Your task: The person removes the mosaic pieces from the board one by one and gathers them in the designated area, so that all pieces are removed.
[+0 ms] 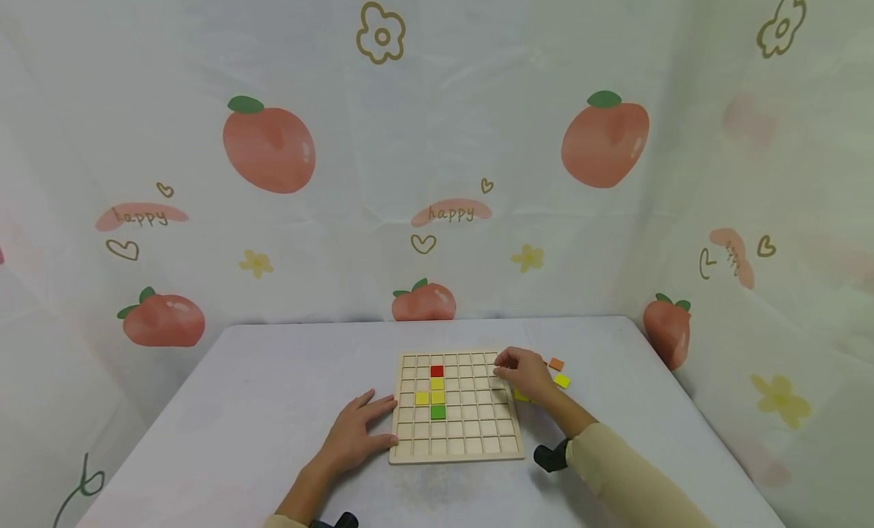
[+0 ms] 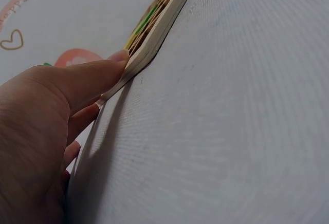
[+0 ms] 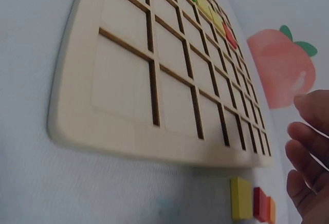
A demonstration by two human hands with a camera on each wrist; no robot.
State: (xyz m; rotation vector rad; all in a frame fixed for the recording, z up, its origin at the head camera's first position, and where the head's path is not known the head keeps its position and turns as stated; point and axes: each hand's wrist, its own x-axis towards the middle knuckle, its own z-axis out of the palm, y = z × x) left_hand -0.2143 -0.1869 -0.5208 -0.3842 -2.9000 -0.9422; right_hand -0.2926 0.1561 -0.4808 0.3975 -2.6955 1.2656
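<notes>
A wooden grid board (image 1: 476,446) lies flat on the table. In its left-hand cells sit a red tile (image 1: 437,371), several yellow tiles (image 1: 422,398) and a green tile (image 1: 438,412). My left hand (image 1: 351,437) rests at the board's left edge, fingers spread, with the thumb (image 2: 97,80) touching the rim. Above the board's upper right edge hovers my right hand (image 1: 526,372), its fingers loosely bent. The right wrist view shows no tile between those fingers (image 3: 308,139), though their inner side is partly hidden.
Beside the board's right edge lie loose tiles: an orange one (image 1: 556,365), a yellow one (image 1: 561,380) and another yellow tile (image 3: 241,198) near a red tile (image 3: 260,204). The right forearm partly covers this group. A printed curtain (image 1: 478,133) stands behind the table (image 1: 273,391).
</notes>
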